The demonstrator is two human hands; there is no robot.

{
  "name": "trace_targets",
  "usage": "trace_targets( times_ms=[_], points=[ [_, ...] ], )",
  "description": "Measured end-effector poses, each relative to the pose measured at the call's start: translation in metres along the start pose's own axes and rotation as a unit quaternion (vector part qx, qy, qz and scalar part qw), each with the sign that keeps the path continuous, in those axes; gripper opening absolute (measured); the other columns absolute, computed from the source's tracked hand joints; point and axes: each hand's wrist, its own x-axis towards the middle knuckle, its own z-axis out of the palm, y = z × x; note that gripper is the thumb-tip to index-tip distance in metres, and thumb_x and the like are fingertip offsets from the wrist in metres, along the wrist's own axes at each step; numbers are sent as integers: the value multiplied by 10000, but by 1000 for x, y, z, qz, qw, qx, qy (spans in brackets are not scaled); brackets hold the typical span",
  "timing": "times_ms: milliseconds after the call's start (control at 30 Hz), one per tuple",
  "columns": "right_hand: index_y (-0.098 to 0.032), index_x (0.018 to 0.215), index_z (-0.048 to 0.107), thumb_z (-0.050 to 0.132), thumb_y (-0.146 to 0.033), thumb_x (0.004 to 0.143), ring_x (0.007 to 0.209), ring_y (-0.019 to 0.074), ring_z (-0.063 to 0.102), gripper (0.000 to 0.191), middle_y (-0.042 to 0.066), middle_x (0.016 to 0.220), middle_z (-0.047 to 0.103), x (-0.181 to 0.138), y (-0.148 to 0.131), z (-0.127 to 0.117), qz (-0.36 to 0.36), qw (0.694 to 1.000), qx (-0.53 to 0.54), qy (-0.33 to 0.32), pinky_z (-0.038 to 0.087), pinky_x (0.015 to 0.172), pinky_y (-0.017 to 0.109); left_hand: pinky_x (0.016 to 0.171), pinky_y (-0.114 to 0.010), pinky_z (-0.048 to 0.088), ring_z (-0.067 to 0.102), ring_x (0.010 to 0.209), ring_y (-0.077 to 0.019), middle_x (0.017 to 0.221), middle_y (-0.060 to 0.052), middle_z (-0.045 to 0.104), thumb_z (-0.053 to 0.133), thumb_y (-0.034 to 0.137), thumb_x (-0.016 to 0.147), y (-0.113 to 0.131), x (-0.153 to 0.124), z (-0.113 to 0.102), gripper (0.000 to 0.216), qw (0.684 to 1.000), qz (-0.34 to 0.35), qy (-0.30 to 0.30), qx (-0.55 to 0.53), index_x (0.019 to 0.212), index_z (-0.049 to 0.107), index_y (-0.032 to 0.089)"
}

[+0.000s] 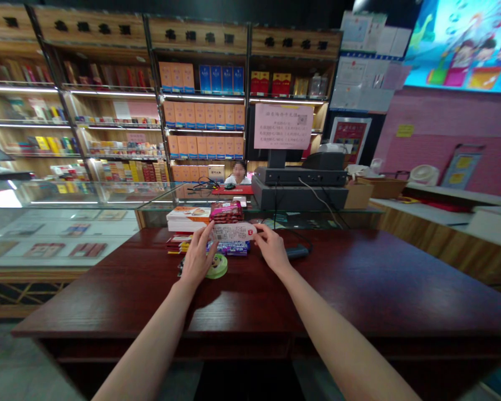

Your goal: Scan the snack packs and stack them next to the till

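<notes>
Fingertips (pixel 209 233) of the left hand (pixel 198 253) pinch one end of a flat white-and-pink packet (pixel 234 231), and the right hand (pixel 271 248) pinches the other end, thumb under and fingers closed over the edge. The packet is held level between them, just above the dark red wooden table (pixel 359 289) and clear of its top (the print on its face is too small to read).

Right below the packet lies a blue wrapped bar (pixel 236 249), and a round green-rimmed object (pixel 217 266) sits on the table beside the left palm. Behind the hands stands a low stack of flat boxes (pixel 187 218) with a maroon packet (pixel 226 210) on top. A black handheld device (pixel 296 252) lies near the right wrist. Further back are a cash register (pixel 300 181) on the glass counter (pixel 67 195) and a seated person (pixel 237 177) in front of the carton shelves (pixel 204 117).

The step in hand looks like holding the packet up flat with both hands. Any move from here calls for an even grip at both ends, since the packet looks thin and would sag or twist if one side let go.
</notes>
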Motion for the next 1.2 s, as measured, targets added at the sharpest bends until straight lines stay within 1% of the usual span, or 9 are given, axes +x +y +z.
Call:
trace_targets(
  times_ms=[167,300,433,600,700,800,1000,1067,1200],
  points=[
    [-263,1150,652,546,-369,944,816,206,736,254,16,881,765,-2,-7,4,-1,1000,17,-4,530,765,306,971,-394,514,624,981,-191,1202,-110,611,497,323,981,-5,1,4,584,998,-41,31,-34,1531,319,240],
    [-264,1149,648,488,-440,974,837,217,735,295,25,894,765,-1,-9,10,5,1000,26,-4,533,787,322,971,-387,517,637,1049,-209,1306,-130,615,501,344,971,-8,1,5,517,995,-71,48,-57,1466,425,216],
    [-253,1118,645,461,-467,979,828,222,731,315,37,919,762,0,-9,15,22,999,42,-4,534,781,330,967,-370,528,683,1035,-202,1247,-108,680,476,353,972,-7,2,3,435,986,-133,49,-85,1380,507,207],
    [-255,1101,646,494,-480,964,879,230,732,304,36,925,760,-3,-14,22,27,998,61,-5,542,821,347,999,-335,508,665,1155,-193,1252,-74,698,430,380,990,-3,5,-1,363,974,-186,76,-106,1304,538,233],
    [-247,1116,639,533,-467,949,935,234,727,296,41,954,762,-5,-16,29,14,997,72,-16,535,870,366,960,-319,516,691,1091,-185,1220,-56,712,404,420,997,-4,7,-4,333,963,-222,108,-108,1222,578,246],
    [-243,1159,626,561,-464,942,997,230,717,317,57,1045,758,-6,-15,36,-2,995,88,-48,526,914,380,904,-308,524,715,994,-181,1133,-36,743,401,446,990,-7,7,-10,323,950,-269,130,-93,1133,614,250],
    [-245,1271,600,575,-396,952,1147,234,666,353,82,1256,698,-14,-12,47,-43,992,83,-89,495,997,394,870,-322,514,718,940,-218,947,-29,772,498,468,913,-18,1,-31,277,939,-327,105,-38,937,640,231],
    [-252,1302,590,581,-378,953,1176,234,651,372,79,1310,673,-17,-12,49,-60,989,77,-107,483,1020,399,860,-314,517,720,941,-217,942,-23,773,542,474,883,-22,-2,-36,269,938,-331,98,-47,955,639,234],
    [-256,1348,576,599,-371,950,1214,243,627,416,84,1348,652,-21,-14,53,-89,985,54,-135,470,1050,420,870,-303,523,718,989,-209,1018,-25,773,565,462,863,-30,-8,-44,283,938,-327,86,-75,1022,640,240]
  ],
)
